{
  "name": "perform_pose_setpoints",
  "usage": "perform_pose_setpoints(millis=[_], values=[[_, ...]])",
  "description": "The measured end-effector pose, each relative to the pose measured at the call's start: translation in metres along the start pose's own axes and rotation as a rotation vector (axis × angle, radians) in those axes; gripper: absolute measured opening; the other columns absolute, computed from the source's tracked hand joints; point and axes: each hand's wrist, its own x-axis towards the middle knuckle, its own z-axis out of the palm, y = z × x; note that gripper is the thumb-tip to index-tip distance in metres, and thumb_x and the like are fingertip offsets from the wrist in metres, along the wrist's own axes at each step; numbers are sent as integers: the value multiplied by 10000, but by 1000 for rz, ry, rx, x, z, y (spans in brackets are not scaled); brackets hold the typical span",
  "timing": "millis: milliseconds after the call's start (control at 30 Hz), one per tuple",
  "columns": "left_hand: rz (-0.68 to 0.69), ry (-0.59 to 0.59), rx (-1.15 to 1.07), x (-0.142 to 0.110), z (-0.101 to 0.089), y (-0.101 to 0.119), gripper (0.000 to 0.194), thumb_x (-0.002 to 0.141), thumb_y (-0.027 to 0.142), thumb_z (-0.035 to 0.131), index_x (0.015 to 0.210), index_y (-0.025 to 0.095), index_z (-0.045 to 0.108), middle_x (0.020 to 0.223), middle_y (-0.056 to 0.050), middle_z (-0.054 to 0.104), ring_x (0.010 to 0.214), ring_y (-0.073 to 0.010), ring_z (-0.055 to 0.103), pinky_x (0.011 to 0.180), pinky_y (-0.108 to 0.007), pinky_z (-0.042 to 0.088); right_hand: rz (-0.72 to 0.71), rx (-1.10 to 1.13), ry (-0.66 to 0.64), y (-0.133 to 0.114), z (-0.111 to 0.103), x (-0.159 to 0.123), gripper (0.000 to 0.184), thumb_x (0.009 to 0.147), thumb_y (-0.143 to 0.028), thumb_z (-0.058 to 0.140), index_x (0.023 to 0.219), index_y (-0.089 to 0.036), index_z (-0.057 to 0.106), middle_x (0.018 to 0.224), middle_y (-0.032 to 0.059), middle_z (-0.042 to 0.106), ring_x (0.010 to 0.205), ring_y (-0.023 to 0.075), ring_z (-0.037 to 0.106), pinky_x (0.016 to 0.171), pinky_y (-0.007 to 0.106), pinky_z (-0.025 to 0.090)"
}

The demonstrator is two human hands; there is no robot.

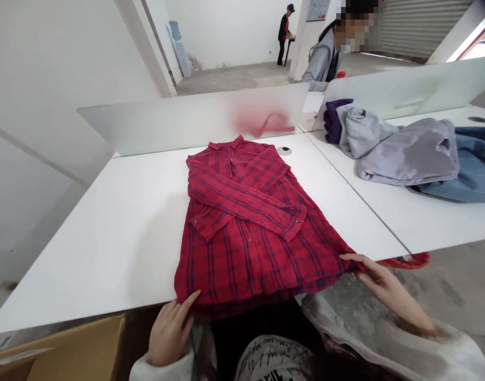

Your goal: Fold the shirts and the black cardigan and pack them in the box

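A red plaid shirt (226, 259) with dark blue stripes lies front side up on the white table (91, 222). Its collar points to the far side, and both sleeves are crossed over the chest. The hem hangs slightly over the near table edge. My left hand (171, 325) pinches the hem's left corner, thumb on top and the other fingers partly hidden. At the right corner of the hem, my right hand (373, 278) grips the cloth between thumb and fingers.
Grey, purple and blue folded clothes (409, 151) lie on the table's right part. A frosted divider (195, 124) runs along the back. An open cardboard box (75, 349) stands below at left, and a red bin (409, 261) under the right edge. A person (325, 55) sits beyond the divider.
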Motion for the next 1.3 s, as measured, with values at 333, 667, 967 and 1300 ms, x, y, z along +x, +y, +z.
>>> perform_pose_setpoints(millis=[333,667,967,1300], values=[[-57,396,339,-6,25,26,274,856,289,516,1019,311,736,1172,-88,627,1244,-299,487,1049,-509,396,-235,-711,279,23,19,-13,440,885,-172,422,1280,-304,565,1480,95,376,1371,343,312,983,557,398],[231,183,192,14,28,37,421,902,168,379,1238,262,616,1273,-80,617,1287,-288,472,1134,-616,109,-218,-754,466,40,72,-8,410,856,-209,539,1214,-393,613,1384,32,514,1389,362,267,1056,676,205],[441,166,219,30,32,39,456,907,131,294,1192,199,643,1300,-107,590,1233,-218,530,1029,-367,371,-626,-565,183,24,62,14,396,911,-211,432,1282,-236,567,1319,89,576,1258,239,496,1059,491,356],[506,167,-78,36,18,12,292,836,130,447,1047,183,642,1140,-97,690,958,-222,594,821,-347,489,-638,-505,372,-2,31,8,380,881,-67,362,1173,-194,571,836,75,656,749,179,619,666,306,528]])
